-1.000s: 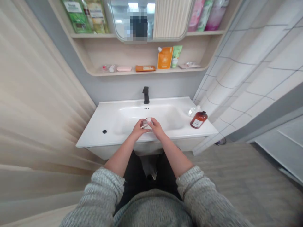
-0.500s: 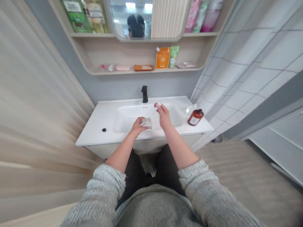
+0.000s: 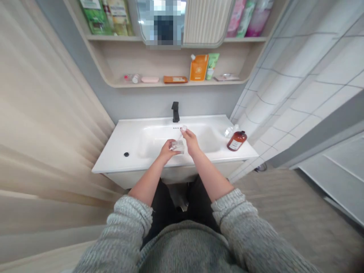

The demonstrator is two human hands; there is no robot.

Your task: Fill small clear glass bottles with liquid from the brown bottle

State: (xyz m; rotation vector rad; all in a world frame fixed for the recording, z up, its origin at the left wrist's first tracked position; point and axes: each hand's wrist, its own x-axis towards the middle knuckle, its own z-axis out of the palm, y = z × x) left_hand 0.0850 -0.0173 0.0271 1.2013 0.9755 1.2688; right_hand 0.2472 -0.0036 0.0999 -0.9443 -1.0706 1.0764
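Observation:
My left hand is closed around a small clear glass bottle, held over the front part of the white sink. Just above that bottle, my right hand pinches a small cap with a thin applicator hanging from it. Both hands are over the basin, in front of the black tap.
An amber bottle and a clear bottle stand on the sink's right edge by the tiled wall. A small black object lies on the left rim. Shelves above hold packets, tubes and a soap dish; a mirror hangs over them.
My right hand pulled the cap with its applicator up out of the bottle, lifted it toward the tap, and has now come back down close above the bottle. The left hand kept holding the bottle.

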